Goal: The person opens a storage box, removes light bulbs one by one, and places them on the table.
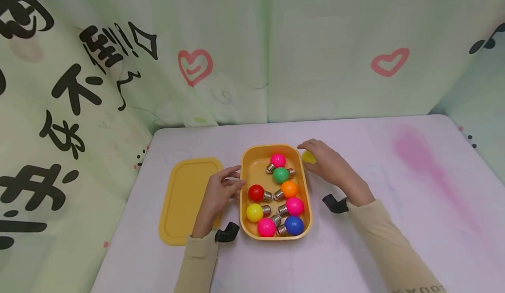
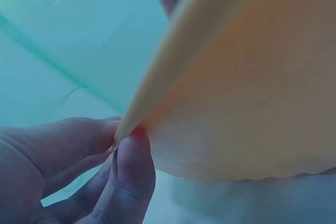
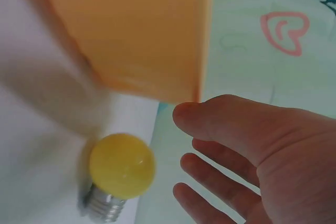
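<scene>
Honestly, it looks like your step right now is reaching for that loose bright yellow, round-headed bulb with a ridged silvery screw base, which lies on the pale lilac desk just outside the right wall of the orange-yellow, rounded rectangular tray. Your left hand has the tray's left rim pinched between thumb and fingers. I'd keep that pinch light: steady the tray, don't lift it, or the eight round bulbs in mixed bright colours inside could roll. Your right hand has its fingers loosely spread and nothing in its grasp, thumb right at the tray's corner; can't tell if it's actually touching.

If you're going for the loose one, ease the thumb off that corner, then come down and pinch the round head from both sides. It looks smooth, so I'd guess a one-sided poke sends it rolling. Lift above the rim before going sideways. More room in the tray's upper left; the lower half's crowded.
</scene>
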The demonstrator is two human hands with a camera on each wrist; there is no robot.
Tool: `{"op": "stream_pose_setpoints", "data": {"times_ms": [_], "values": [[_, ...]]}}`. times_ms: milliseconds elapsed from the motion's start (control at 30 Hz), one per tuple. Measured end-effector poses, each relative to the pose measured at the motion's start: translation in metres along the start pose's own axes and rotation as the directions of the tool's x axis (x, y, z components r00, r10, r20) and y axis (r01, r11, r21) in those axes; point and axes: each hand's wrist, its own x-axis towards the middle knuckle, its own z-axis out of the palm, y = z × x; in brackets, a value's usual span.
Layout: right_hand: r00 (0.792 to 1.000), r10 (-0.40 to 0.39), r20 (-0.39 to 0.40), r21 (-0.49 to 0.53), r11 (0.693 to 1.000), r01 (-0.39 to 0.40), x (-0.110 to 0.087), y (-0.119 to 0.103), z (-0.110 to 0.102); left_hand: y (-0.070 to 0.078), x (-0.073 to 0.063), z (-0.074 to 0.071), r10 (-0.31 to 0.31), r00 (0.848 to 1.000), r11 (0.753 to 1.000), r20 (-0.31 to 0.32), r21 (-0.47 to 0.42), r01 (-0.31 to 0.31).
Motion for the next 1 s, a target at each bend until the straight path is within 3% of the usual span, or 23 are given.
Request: {"op": "stream_pose_setpoints", "data": {"times_ms": [267, 500, 767, 1000], "values": [[0.997, -0.07, -0.013, -0.038, 0.997, 0.069, -0.005, -0.029, -0.008, 0.001, 0.002, -0.001, 0.012, 1.0, 1.0, 0.007, -0.007, -0.012], [0.99, -0.138, 0.025, -0.025, 0.99, 0.139, -0.004, -0.053, -0.003, 0.0, 0.001, -0.001, 0.006, 1.0, 1.0, 0.006, -0.017, -0.006], [0.97, -0.236, 0.052, -0.011, 0.972, 0.236, -0.002, -0.065, 0.008, 0.0, -0.001, -0.001, 0.001, 1.0, 1.0, 0.001, -0.021, -0.001], [0.957, -0.272, 0.1, -0.027, 0.961, 0.276, -0.002, -0.074, 0.017, 0.0, 0.0, -0.001, -0.007, 1.0, 1.0, 0.003, -0.02, 0.007]]}}
